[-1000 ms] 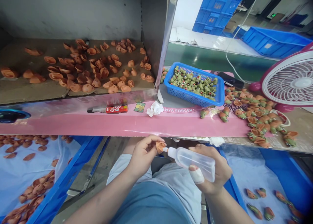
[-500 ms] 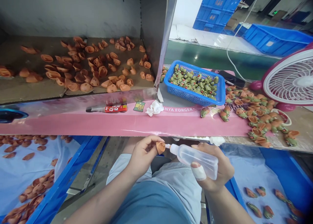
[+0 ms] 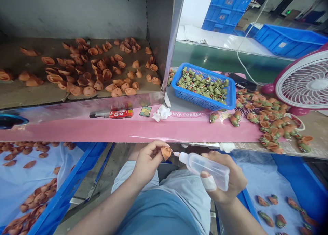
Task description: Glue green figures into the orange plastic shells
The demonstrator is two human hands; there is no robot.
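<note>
Pinched in the fingertips of my left hand [image 3: 148, 163] is a small hollow orange shell piece [image 3: 166, 153]. My right hand [image 3: 225, 180], its thumb wrapped in white tape, is closed around a translucent squeeze bottle [image 3: 208, 169]. The bottle lies tilted, its thin nozzle aimed left at the shell piece, with a slight gap between them. Both hands are over my lap, just in front of the pink mat's [image 3: 107, 130] front edge.
A metal-edged box [image 3: 77, 9] holds many orange shells. A blue basket [image 3: 176, 88] contains green figures. Joined green-and-orange pieces [image 3: 271, 125] lie near a fan [image 3: 317, 84]. Crumpled tissue [image 3: 162, 112] and a red marker [image 3: 120, 113] sit on the mat. Blue bins [image 3: 64, 190] flank me.
My left hand has moved the shell piece slightly left and up, away from the nozzle. The bottle has shifted a little to the right, so a gap shows between them.
</note>
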